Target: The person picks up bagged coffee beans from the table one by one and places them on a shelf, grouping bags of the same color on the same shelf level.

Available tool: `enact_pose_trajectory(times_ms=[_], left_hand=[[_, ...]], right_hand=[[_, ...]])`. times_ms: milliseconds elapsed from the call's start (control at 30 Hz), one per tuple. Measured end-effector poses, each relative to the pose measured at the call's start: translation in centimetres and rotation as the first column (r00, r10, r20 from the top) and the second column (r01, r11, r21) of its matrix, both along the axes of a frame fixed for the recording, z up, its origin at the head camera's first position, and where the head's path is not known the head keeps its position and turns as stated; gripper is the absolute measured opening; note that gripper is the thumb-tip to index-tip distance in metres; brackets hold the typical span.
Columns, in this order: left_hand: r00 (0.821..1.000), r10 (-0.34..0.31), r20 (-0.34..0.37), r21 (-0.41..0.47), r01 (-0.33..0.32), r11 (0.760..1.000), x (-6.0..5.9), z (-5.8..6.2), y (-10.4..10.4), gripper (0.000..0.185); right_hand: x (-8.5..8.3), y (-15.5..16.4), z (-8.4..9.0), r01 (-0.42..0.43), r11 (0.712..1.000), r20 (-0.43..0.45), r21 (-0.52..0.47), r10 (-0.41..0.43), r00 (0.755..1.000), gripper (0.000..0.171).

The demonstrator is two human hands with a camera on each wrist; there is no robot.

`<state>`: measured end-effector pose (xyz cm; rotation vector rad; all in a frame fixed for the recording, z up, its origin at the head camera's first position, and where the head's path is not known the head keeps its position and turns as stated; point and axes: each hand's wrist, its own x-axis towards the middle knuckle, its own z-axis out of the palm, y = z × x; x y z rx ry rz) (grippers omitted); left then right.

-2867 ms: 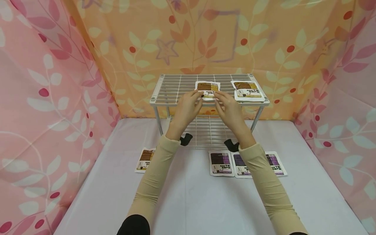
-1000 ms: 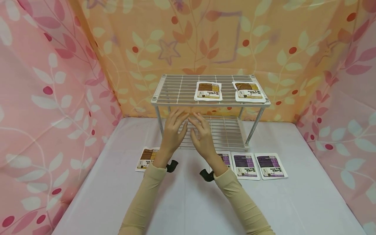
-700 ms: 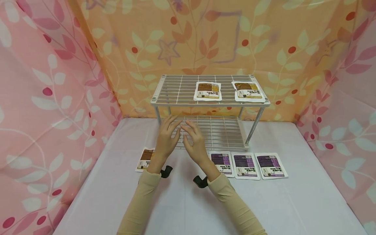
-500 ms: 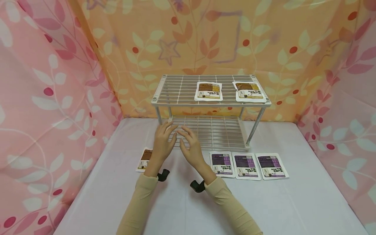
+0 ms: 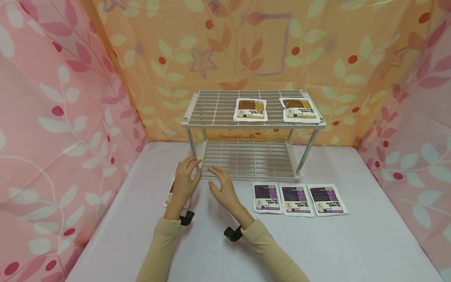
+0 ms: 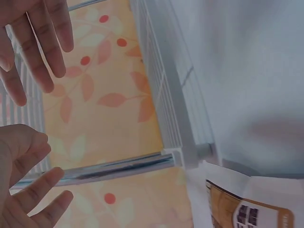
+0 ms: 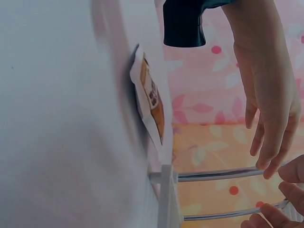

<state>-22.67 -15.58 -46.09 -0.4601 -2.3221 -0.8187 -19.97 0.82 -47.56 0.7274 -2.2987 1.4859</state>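
Observation:
Both hands hover low over the white table, in front of the left front leg of the white wire rack (image 5: 253, 124). My left hand (image 5: 187, 176) is open with spread fingers, just above a brown packet (image 5: 169, 196) lying on the table and partly hidden by it. My right hand (image 5: 221, 186) is open beside it and holds nothing. The left wrist view shows that brown packet (image 6: 247, 211) by the rack's leg (image 6: 118, 168). The right wrist view shows the packet (image 7: 152, 99) edge-on, with the left hand (image 7: 266, 109) above it.
Two brown packets (image 5: 250, 109) (image 5: 299, 109) lie on the rack's top shelf, middle and right. Its lower shelf (image 5: 248, 158) holds nothing. Three purple packets (image 5: 267, 197) (image 5: 296, 199) (image 5: 327, 199) lie in a row before the rack's right half. Patterned fabric walls enclose the table.
Both hands let go of the middle brown packet on the top shelf, then came down and leftward toward the table. The left hand now covers part of the brown packet there.

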Motion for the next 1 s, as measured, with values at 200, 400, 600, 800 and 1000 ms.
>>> enact_pose_trajectory(times_ms=[200,400,600,800,1000], left_hand=[[0.999,0.029,0.014,-0.014,-0.029,0.999,0.2,-1.0,-0.9,0.03],[0.998,0.056,0.03,-0.026,-0.056,0.998,0.5,-1.9,-1.6,0.033],[0.994,0.08,0.07,-0.044,-0.077,0.996,0.9,-2.7,-2.6,0.035],[0.983,0.097,0.154,-0.045,-0.091,0.995,1.4,-3.4,-3.6,0.035],[0.958,0.129,0.254,-0.056,-0.118,0.991,2.0,-3.6,-4.4,0.038]], right_hand=[[0.3,-0.6,-1.1,-0.033,0.999,0.027,0.029,0.032,0.999,0.046],[0.7,-1.1,-1.9,-0.055,0.998,0.043,0.031,0.054,0.998,0.046],[0.8,-1.6,-2.6,-0.083,0.996,0.065,-0.018,0.084,0.994,0.044],[1.0,-2.1,-3.2,-0.115,0.992,0.164,-0.042,0.12,0.979,0.043],[0.9,-2.4,-3.7,-0.146,0.988,0.232,-0.051,0.154,0.96,0.045]])
